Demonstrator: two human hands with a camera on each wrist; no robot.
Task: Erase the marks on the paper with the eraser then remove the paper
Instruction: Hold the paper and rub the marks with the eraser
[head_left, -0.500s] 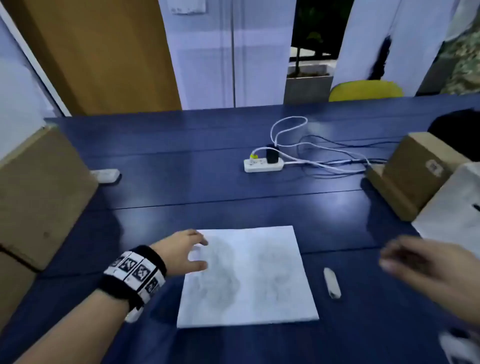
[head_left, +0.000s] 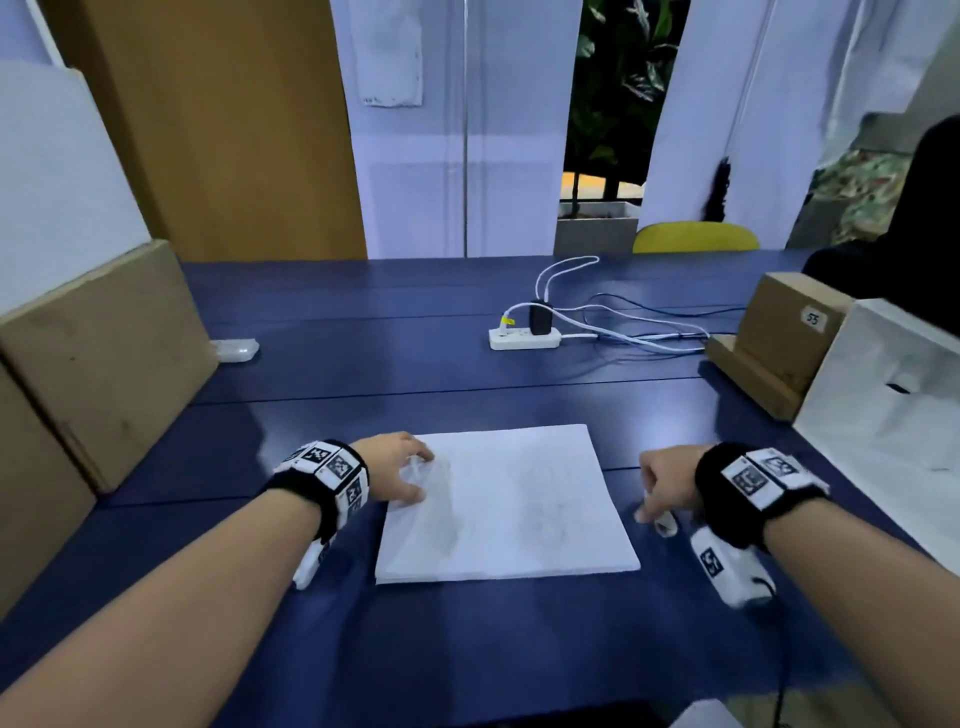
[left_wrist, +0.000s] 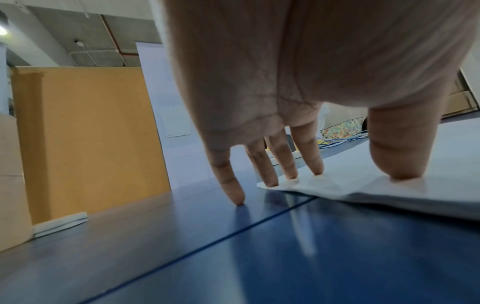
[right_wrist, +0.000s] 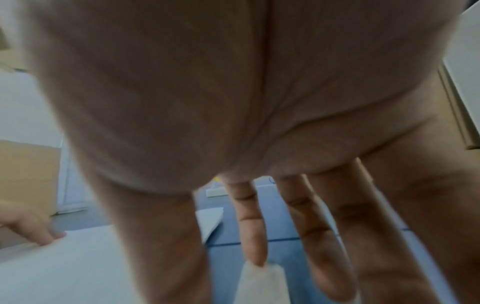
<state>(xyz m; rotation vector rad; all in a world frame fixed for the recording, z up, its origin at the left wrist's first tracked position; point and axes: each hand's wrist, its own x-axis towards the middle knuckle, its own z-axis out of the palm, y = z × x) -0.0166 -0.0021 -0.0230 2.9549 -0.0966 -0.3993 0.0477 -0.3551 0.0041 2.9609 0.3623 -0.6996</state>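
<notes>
left hand (head_left: 396, 470) fingers (left_wrist: 309, 158) spread flat, pressing paper (head_left: 506, 501) left edge on bench (head_left: 363, 374); right hand (head_left: 670, 480) fingers straight, index touching eraser (head_left: 665, 526) just right of paper

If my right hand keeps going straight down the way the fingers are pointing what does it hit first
The eraser, most likely. Your right hand points down at the table just right of the paper, and in the right wrist view one fingertip already looks on the eraser's end; blur hides whether it truly touches.
</notes>
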